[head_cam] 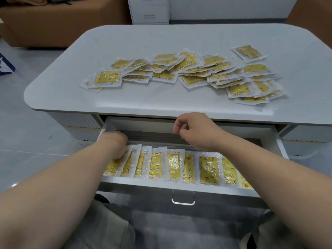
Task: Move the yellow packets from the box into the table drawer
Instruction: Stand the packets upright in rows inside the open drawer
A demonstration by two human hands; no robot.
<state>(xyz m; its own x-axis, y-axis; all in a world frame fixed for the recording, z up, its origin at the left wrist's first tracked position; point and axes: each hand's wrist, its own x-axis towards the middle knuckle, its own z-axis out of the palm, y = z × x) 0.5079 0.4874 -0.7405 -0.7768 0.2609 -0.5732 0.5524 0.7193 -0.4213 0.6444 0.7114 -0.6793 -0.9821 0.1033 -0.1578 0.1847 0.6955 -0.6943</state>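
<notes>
At the left end of the open drawer (161, 184), my left hand (115, 145) reaches down onto the first of the yellow packets (209, 169). It touches them, but its fingers are blurred and partly hidden, so I cannot tell whether they grip one. The packets stand in an overlapping row along the drawer's front wall, from my left hand across to the right end. Above the middle of the row my right hand (195, 130) hovers with its fingers curled in and thumb against the fingertips, holding nothing I can see. Beyond it, on the counter (161, 38), a loose pile (188, 72) of the same packets spreads towards the right, and one lone packet (248, 53) lies at its far right corner.
</notes>
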